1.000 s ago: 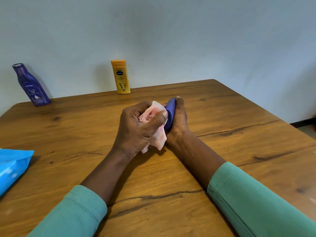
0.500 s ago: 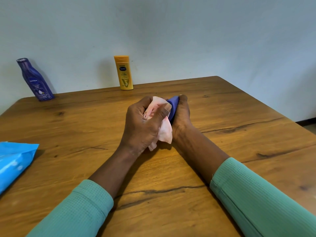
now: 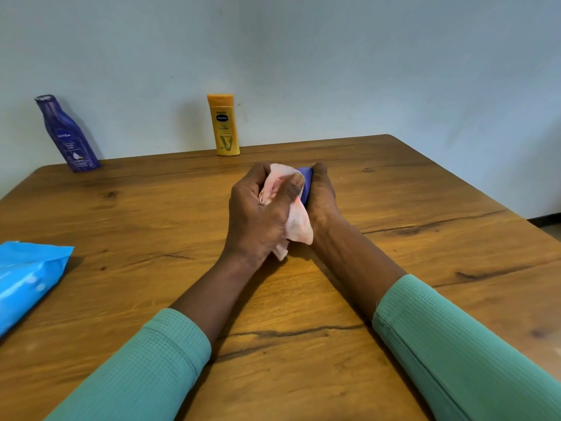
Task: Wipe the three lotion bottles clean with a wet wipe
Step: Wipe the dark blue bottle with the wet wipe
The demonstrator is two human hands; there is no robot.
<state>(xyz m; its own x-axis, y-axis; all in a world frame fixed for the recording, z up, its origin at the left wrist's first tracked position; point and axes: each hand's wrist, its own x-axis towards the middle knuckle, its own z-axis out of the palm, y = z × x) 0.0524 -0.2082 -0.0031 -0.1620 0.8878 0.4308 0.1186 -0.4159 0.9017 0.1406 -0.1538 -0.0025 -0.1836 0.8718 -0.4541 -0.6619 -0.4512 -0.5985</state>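
A blue bottle is gripped at the middle of the table by the right hand, whose fingers are curled round it so that most of it is hidden. A pink wipe is pressed against it by the left hand, thumb and fingers clamped on the crumpled sheet. A Nivea bottle is stood at the far left corner, a yellow bottle at mid far edge. A blue pack is laid at the left edge.

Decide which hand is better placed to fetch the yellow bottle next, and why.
Likely the right hand: it only has to put down the blue bottle, while the left hand grips the wipe needed for wiping.
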